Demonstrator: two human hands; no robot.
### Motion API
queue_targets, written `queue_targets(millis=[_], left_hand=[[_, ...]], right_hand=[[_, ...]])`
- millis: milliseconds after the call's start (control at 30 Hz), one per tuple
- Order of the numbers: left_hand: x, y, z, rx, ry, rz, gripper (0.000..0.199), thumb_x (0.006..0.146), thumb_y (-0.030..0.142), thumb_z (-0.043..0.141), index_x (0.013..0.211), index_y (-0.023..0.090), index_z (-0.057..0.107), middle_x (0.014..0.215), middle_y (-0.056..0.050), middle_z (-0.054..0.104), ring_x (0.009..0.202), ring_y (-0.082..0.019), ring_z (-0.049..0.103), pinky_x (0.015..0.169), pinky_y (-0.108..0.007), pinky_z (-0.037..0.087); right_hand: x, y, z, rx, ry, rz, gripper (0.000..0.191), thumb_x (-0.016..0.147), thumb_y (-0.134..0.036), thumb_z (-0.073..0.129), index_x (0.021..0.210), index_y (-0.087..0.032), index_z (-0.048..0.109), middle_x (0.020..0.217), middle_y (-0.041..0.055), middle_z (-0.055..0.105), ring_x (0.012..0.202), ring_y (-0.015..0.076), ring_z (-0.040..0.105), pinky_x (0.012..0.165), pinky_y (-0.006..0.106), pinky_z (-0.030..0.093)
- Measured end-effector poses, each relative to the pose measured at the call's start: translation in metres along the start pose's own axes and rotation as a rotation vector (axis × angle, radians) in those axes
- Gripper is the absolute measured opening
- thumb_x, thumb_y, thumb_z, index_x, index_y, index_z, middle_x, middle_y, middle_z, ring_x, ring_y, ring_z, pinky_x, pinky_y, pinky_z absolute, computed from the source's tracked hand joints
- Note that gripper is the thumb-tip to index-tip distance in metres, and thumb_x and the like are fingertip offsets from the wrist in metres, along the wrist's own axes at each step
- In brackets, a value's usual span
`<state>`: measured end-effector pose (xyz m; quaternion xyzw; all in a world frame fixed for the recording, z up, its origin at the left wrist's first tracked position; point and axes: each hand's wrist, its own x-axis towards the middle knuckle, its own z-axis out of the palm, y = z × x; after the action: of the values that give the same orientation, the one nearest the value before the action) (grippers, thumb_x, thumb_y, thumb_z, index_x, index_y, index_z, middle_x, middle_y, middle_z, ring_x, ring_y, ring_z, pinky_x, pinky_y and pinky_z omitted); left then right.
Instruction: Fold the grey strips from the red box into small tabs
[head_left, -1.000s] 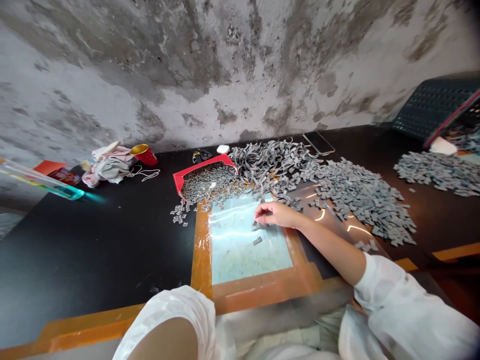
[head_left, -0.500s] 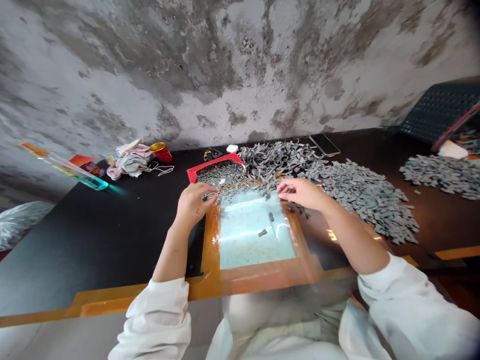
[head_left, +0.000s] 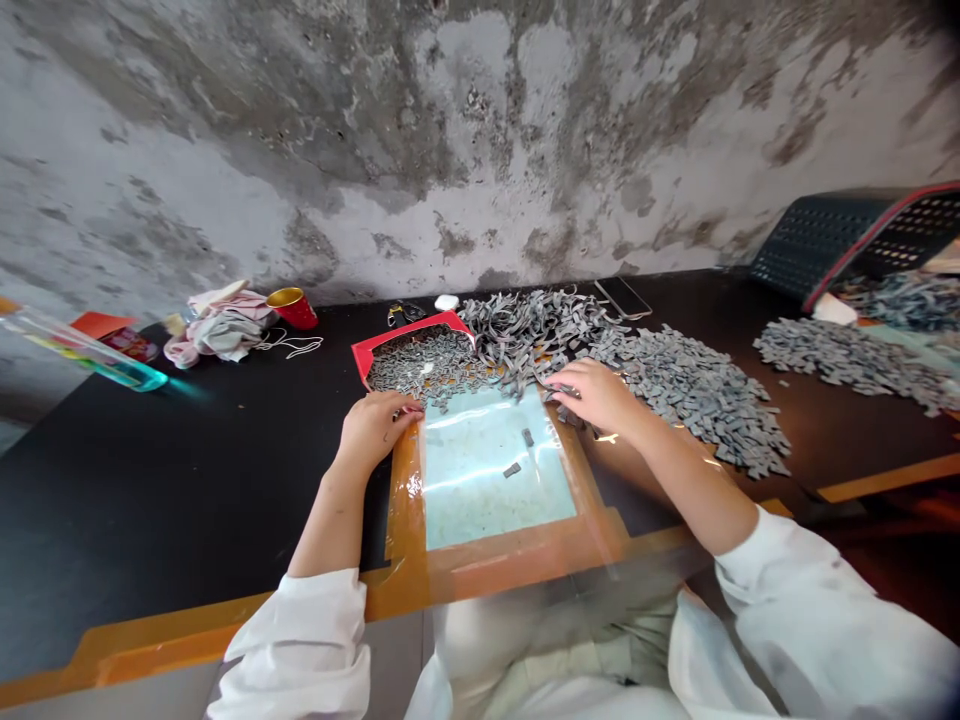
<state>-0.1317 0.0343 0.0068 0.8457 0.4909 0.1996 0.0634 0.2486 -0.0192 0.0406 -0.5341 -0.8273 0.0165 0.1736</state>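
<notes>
A light blue sheet (head_left: 487, 500) framed with orange tape lies in front of me, with two small grey pieces (head_left: 511, 470) on it. At the sheet's upper left corner is my left hand (head_left: 375, 430), fingers bent together; whatever its fingertips hold is too small to name. My right hand (head_left: 592, 395) is at the upper right corner, its fingers curled at dark grey pieces beside the strip pile (head_left: 540, 320). Behind the sheet, a red-edged tray (head_left: 362, 352) contains many tiny grey bits.
A large pile of grey pieces (head_left: 705, 390) spreads to the right, with another pile (head_left: 840, 360) and a tipped black basket (head_left: 817, 235) beyond. A phone (head_left: 624, 298), red cup (head_left: 295, 309), cloths (head_left: 225, 325) and clear tube (head_left: 97, 350) stand along the back.
The view has turned to the right, so the table things appear further left. My left hand's fingers have drawn closer together at the sheet's corner; my right hand's fingers have lowered to the dark pieces.
</notes>
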Motion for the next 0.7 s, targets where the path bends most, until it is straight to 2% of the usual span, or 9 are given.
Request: queue_targets(millis=[133,267,367,500,600,700], left_hand=[[0.000,-0.004,0.007,-0.022,0.007,-0.030,0.025,0.085,0.044,0.056,0.097,0.027,0.070,0.098,-0.001,0.070,0.089,-0.021,0.061,0.080,-0.031,0.042],[-0.001,-0.004,0.009,-0.032,0.037,-0.035,0.024,0.086,0.042,0.056,0.097,0.027,0.071,0.101,-0.002,0.070,0.091,-0.022,0.061,0.080,-0.031,0.042],[-0.002,-0.002,0.009,-0.035,0.042,-0.040,0.021,0.085,0.040,0.056,0.095,0.027,0.071,0.100,-0.001,0.070,0.092,-0.022,0.061,0.080,-0.031,0.042],[-0.002,0.003,0.008,-0.024,0.040,-0.099,0.016,0.083,0.037,0.059,0.091,0.027,0.070,0.097,-0.001,0.070,0.091,-0.023,0.060,0.077,-0.032,0.042],[-0.003,0.007,0.008,-0.026,0.044,-0.126,0.015,0.083,0.036,0.059,0.087,0.026,0.068,0.095,-0.002,0.069,0.087,-0.023,0.060,0.074,-0.031,0.043],[-0.004,0.009,0.006,-0.045,0.045,-0.122,0.021,0.085,0.036,0.056,0.098,0.025,0.068,0.095,-0.003,0.069,0.085,-0.023,0.060,0.073,-0.031,0.043]], right_hand=[[0.026,-0.021,0.023,-0.078,-0.042,-0.103,0.025,0.084,-0.025,0.063,0.107,-0.024,0.070,0.099,0.0042,0.070,0.094,0.0218,0.057,0.085,0.034,0.040],[0.036,-0.024,0.039,-0.110,-0.023,-0.074,0.015,0.085,-0.028,0.063,0.093,-0.024,0.074,0.090,0.0030,0.072,0.089,0.0211,0.058,0.082,0.034,0.039],[0.035,-0.020,0.041,-0.050,0.043,-0.031,0.015,0.086,-0.031,0.062,0.088,-0.025,0.075,0.089,0.0019,0.073,0.086,0.0194,0.060,0.080,0.033,0.039],[0.035,-0.015,0.039,0.106,0.129,0.067,0.012,0.082,-0.032,0.066,0.084,-0.023,0.075,0.092,0.0021,0.073,0.086,0.0192,0.062,0.078,0.031,0.042],[0.037,-0.015,0.039,0.328,0.185,0.129,0.013,0.084,-0.028,0.063,0.084,-0.021,0.074,0.094,0.0037,0.072,0.089,0.0183,0.063,0.081,0.030,0.046],[0.040,-0.016,0.040,0.603,0.181,0.206,0.016,0.085,-0.024,0.057,0.091,-0.021,0.072,0.094,0.0030,0.073,0.086,0.0162,0.066,0.082,0.030,0.049]])
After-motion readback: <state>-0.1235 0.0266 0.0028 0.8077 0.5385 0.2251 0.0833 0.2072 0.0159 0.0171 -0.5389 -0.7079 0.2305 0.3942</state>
